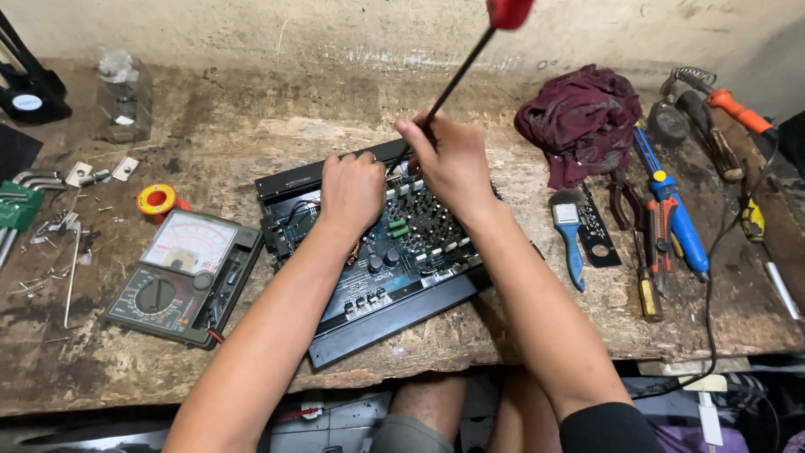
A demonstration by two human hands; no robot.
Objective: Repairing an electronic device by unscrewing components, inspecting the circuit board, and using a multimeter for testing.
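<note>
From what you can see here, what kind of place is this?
Most likely a small electronics repair bench. An opened amplifier circuit board lies on a worn wooden table, with an analog multimeter beside it and a soldering iron among hand tools at the right.

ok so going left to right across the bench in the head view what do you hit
green hex key set → solder reel → analog multimeter → left hand → right hand → maroon rag → blue desoldering pump → orange-handled soldering iron
</note>
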